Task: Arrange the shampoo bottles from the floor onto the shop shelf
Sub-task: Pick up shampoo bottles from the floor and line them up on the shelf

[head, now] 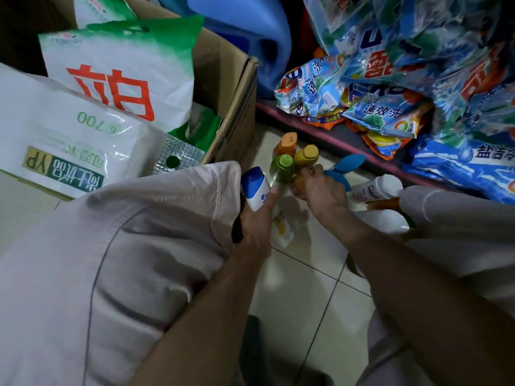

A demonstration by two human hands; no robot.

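Observation:
Several small shampoo bottles stand and lie on the tiled floor (pixel 306 288) between my knees. My left hand (pixel 257 224) grips a white bottle with a blue cap (pixel 255 189). A green-capped bottle (pixel 282 168), an orange-capped one (pixel 288 143) and a yellow-capped one (pixel 306 156) stand together just beyond it. My right hand (pixel 323 190) curls its fingers round an orange bottle (pixel 296 185) beside that cluster. A white tube-like bottle (pixel 373 188) and blue-capped bottles (pixel 349 162) lie to the right. The low shop shelf (pixel 348 140) runs along the right.
Blue and orange detergent bags (pixel 390 79) are piled on the shelf. An open cardboard box (pixel 237 87) with white and green bags (pixel 117 71) stands at the left. A blue plastic jug (pixel 250 26) sits behind. My knees in pale trousers (pixel 111 260) flank the bottles.

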